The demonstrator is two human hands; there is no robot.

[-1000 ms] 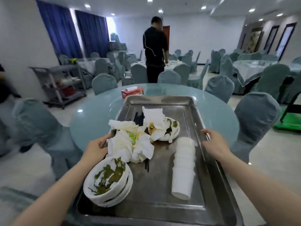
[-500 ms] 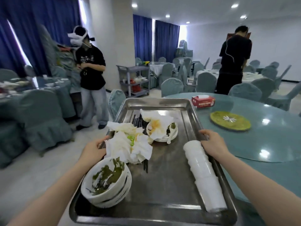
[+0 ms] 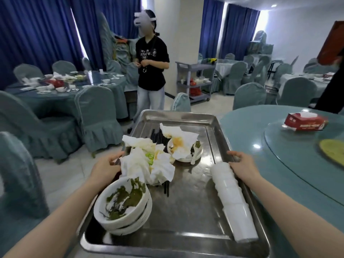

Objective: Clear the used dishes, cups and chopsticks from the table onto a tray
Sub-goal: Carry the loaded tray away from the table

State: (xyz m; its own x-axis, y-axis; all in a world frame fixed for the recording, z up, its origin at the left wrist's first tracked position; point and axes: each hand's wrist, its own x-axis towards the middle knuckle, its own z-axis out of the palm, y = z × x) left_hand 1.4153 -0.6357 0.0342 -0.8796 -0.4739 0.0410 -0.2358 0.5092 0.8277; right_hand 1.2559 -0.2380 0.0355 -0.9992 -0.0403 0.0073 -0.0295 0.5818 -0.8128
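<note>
While the left hand (image 3: 105, 169) grips the left rim and the right hand (image 3: 243, 165) grips the right rim, the steel tray (image 3: 186, 216) is carried over open floor, its right edge just beside the round glass table (image 3: 290, 164). On it I count one stack of white bowls (image 3: 122, 205), one lying stack of white cups (image 3: 232, 200), one plate (image 3: 183, 151) under crumpled napkins (image 3: 149, 162), and black chopsticks (image 3: 166, 187) too bundled to count. Covered chairs (image 3: 96, 116) and a standing person (image 3: 151, 71) are ahead on the left.

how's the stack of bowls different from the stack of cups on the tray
The stack of bowls stands upright by the left hand; the stack of cups lies on its side along the tray's right rim. The top bowl holds green scraps; the cups look clean. Both are white.
</note>
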